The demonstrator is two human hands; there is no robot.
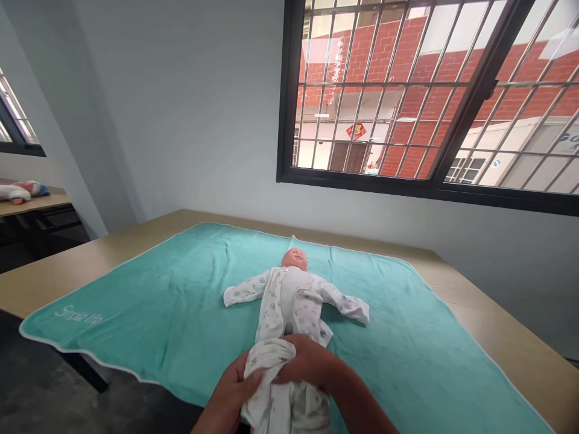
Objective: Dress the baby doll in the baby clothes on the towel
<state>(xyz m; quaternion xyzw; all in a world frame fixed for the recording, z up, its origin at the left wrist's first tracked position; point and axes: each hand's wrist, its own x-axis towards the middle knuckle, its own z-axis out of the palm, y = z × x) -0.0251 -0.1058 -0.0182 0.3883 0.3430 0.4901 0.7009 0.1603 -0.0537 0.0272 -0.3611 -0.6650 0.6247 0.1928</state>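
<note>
A baby doll lies on its back, head away from me, its sleeved arms spread wide. It wears a white patterned baby romper that hangs open at the front over a plain white layer. At the near edge, my left hand is closed on bunched fabric of the romper's leg part, thumb on top. My right hand grips the same bunched cloth from the right, its fingers curled over it. The doll's legs and feet are hidden by cloth and hands.
A teal blanket with a pale edge lies beneath the doll on a wooden table. Its near left corner droops over the table edge. Behind are a grey wall and a barred window. Another table stands far left, with cloth-like items on it.
</note>
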